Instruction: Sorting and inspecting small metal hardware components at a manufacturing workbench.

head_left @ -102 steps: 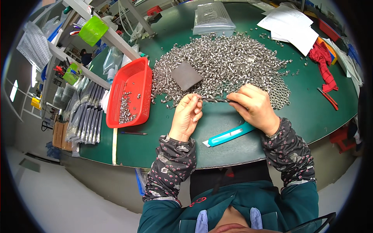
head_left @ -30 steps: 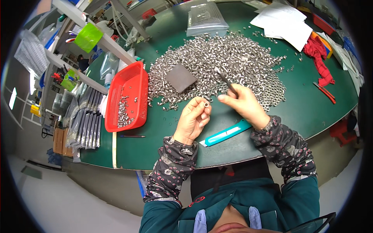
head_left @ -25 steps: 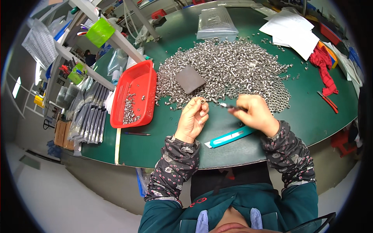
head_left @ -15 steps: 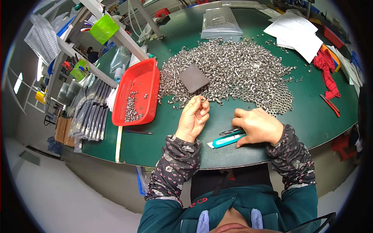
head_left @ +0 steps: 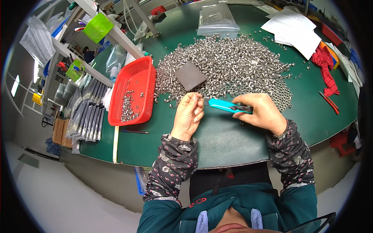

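Observation:
My left hand (head_left: 187,114) is closed in a pinch on a small shiny metal ring (head_left: 200,98), mostly hidden by the fingertips. In my right hand (head_left: 264,110) lies a teal utility knife (head_left: 222,105), its blade end pointing left, right beside the ring; whether they touch I cannot tell. A dark, twisted rod like a drill bit (head_left: 242,109) is held along with the knife. Just beyond both hands spreads a large heap of small metal rings (head_left: 229,62). On the heap's left part rests a dark square plate (head_left: 190,76).
A red plastic basket (head_left: 148,77) with some metal pieces stands left of the heap. A pen (head_left: 136,132) lies near it. To the right are red-handled pliers (head_left: 330,103), a red cloth (head_left: 326,70) and white papers (head_left: 295,29). Bagged parts (head_left: 217,19) lie at the back.
My right hand has raised the utility knife from near the table's front edge, up and left to the ring. My left hand keeps its pinch, shifted slightly left and up in view.

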Demonstrator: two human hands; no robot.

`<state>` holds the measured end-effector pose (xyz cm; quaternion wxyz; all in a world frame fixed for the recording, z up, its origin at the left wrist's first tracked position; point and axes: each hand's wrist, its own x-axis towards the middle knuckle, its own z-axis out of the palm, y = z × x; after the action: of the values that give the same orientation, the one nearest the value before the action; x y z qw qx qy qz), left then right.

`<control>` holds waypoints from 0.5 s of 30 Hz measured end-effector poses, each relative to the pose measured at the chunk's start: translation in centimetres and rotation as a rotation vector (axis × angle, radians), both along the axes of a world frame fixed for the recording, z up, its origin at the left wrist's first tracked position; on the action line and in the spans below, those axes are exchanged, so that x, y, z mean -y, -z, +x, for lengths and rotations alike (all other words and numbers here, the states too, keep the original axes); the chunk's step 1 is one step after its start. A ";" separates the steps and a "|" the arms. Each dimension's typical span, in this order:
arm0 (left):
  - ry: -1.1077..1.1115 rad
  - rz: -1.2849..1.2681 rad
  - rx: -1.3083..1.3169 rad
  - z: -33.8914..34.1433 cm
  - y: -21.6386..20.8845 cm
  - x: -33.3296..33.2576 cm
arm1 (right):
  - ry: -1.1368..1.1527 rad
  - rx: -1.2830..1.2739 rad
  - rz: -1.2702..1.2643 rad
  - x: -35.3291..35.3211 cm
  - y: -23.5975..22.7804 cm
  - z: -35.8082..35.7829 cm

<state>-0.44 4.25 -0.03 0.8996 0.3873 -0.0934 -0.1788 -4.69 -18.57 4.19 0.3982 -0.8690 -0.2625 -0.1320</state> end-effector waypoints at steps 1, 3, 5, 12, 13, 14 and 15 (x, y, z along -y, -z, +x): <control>0.001 0.001 -0.002 0.0 0.0 0.0 | 0.001 -0.002 0.001 0.0 0.1 0.0; -0.011 0.033 0.010 0.0 0.0 0.0 | -0.017 0.051 -0.008 0.0 0.3 0.1; -0.027 0.059 0.002 -0.1 0.0 0.0 | -0.022 0.033 -0.019 -0.1 0.2 0.0; -0.093 0.219 -0.013 -0.4 -0.3 0.4 | -0.047 -0.003 -0.030 -0.1 0.4 0.1; -0.093 0.220 -0.015 -0.5 -0.3 0.4 | -0.047 -0.005 -0.029 -0.1 0.5 0.1; -0.115 0.257 -0.009 -0.5 -0.3 0.5 | -0.045 -0.019 -0.033 -0.1 0.6 0.2; -0.136 0.294 -0.002 -0.5 -0.2 0.5 | -0.043 -0.033 -0.037 -0.1 0.7 0.2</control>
<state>-0.97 3.74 0.21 0.8434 0.5200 -0.0387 -0.1295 -4.51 -18.48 3.46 0.3891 -0.8725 -0.2767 -0.1040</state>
